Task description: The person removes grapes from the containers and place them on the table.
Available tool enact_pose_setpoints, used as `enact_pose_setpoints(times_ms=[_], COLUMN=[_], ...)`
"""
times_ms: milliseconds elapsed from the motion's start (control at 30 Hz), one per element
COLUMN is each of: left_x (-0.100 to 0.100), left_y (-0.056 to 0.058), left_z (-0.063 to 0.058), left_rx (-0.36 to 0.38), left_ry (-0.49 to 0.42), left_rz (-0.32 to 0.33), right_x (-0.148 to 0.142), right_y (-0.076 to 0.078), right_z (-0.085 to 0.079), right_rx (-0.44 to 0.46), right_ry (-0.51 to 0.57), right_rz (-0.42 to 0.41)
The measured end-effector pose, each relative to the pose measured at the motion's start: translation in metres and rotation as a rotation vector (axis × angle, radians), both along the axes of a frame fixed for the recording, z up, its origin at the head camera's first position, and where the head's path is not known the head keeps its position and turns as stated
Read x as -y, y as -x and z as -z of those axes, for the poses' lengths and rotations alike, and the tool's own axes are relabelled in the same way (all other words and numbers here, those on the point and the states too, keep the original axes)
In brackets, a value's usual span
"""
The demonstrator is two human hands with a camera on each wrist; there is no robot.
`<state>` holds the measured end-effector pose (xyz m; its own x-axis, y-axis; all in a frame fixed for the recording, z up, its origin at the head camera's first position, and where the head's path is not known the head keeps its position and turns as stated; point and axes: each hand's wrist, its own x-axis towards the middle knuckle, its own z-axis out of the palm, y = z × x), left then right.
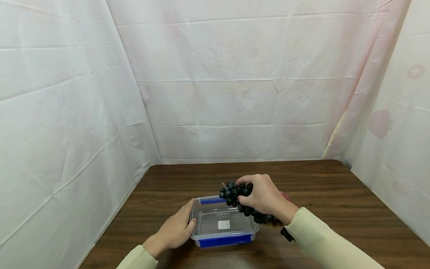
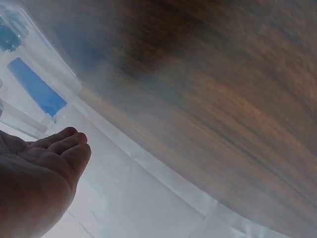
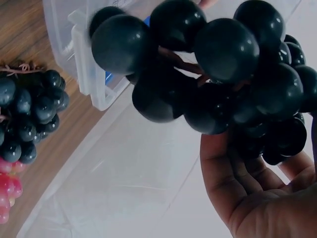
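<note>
A bunch of black grapes [image 1: 231, 192] hangs over the right back part of a clear plastic box [image 1: 209, 215] with blue clips. My right hand [image 1: 263, 194] grips this bunch from above, thumb and fingers around it; in the right wrist view the grapes [image 3: 225, 49] hide part of the fingers. Against the box's left side rests my left hand [image 1: 178, 226], its fingers extended. The left wrist view shows that hand [image 2: 44, 173] near a blue clip [image 2: 37, 87]. A white label [image 1: 224, 225] shows on the box.
Another bunch of black grapes [image 3: 29, 106] lies on the brown wooden table [image 1: 319, 183], right of the box. Pink grapes [image 3: 7, 186] lie beside it, mostly behind my right wrist in the head view. White sheets [image 1: 235, 93] stand around the table's back and sides.
</note>
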<state>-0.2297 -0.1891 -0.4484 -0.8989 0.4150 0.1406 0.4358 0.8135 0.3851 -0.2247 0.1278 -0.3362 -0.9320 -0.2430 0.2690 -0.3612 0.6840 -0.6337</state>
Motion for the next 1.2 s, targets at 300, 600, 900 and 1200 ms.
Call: enact_pose_setpoints(times_ms=[300, 600, 900, 1200], left_x=[0.000, 0.000, 0.000, 0.001], left_y=[0.000, 0.000, 0.000, 0.002], left_z=[0.000, 0.000, 0.000, 0.001], left_rx=[-0.014, -0.022, -0.023, -0.017], left_ry=[0.000, 0.006, 0.004, 0.006], left_rz=[0.000, 0.001, 0.001, 0.008], right_x=[-0.011, -0.023, -0.033, -0.042], right_y=[-0.001, -0.004, -0.005, -0.010], right_z=[-0.002, -0.005, -0.002, -0.001], right_rx=[-0.028, -0.029, -0.049, -0.041], right_ry=[-0.019, -0.058, -0.094, -0.118], right_rz=[-0.012, -0.007, -0.005, 0.001])
